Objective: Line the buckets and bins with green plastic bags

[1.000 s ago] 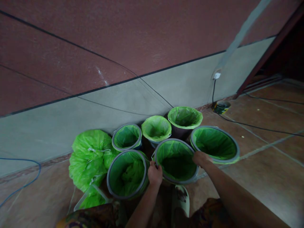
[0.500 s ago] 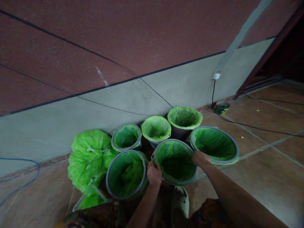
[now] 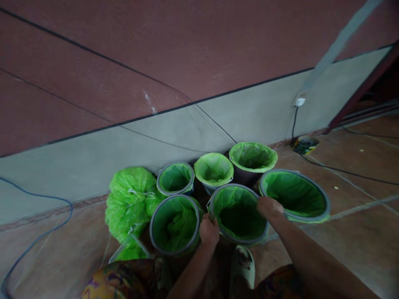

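Note:
A round bucket (image 3: pixel 241 241) with a grey rim stands at the front middle, lined with a green plastic bag (image 3: pixel 233 199). My left hand (image 3: pixel 209 230) is closed on the left side of its rim, by the handle end. My right hand (image 3: pixel 268 207) grips the opposite side, fingers partly hidden over the edge. Just left of my left hand is another lined bucket (image 3: pixel 152 232), with crumpled green plastic inside. A wider lined bucket (image 3: pixel 327 203) stands close to my right hand.
Behind are a small lined bucket (image 3: pixel 159 179), a pale-rimmed one (image 3: pixel 215 182) and a dark one (image 3: pixel 246 175). Tied green bags (image 3: pixel 129 203) lie left against the wall (image 3: pixel 93 166). A can (image 3: pixel 306 144), black cable (image 3: pixel 343 168) and blue cord (image 3: pixel 70 207) are on the floor.
The whole scene has shifted right in view as the camera turned a little left. Both hands keep their hold on the same bucket, which stays in place among the others.

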`<state>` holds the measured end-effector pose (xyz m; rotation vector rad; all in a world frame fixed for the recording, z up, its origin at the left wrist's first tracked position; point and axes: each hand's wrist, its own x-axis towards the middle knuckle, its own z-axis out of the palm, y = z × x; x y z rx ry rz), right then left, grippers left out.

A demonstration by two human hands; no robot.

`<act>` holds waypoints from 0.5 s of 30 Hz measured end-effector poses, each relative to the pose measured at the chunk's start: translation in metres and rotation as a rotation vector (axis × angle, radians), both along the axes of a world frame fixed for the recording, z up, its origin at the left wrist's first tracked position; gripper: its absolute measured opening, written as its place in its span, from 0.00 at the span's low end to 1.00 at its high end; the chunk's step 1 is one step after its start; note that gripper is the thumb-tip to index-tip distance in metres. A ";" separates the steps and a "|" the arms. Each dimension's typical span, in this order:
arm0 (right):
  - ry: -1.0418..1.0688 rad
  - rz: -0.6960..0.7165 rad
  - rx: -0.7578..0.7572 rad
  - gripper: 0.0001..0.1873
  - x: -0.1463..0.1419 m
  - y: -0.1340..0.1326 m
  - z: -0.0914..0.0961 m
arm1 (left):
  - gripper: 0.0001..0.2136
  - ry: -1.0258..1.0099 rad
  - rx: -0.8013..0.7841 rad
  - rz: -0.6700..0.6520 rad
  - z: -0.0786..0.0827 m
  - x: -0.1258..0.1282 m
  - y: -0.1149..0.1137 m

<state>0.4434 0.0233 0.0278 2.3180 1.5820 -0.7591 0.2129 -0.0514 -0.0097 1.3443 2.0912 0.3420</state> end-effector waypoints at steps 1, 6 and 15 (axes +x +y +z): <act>-0.004 0.015 0.021 0.19 -0.008 0.004 0.007 | 0.14 -0.018 0.011 -0.017 0.004 -0.006 -0.006; 0.107 0.285 0.150 0.18 -0.080 0.010 0.034 | 0.12 0.034 0.045 -0.041 0.038 -0.072 -0.026; 0.200 0.704 0.174 0.17 -0.226 -0.028 0.002 | 0.18 0.482 -0.246 -0.102 0.083 -0.225 -0.006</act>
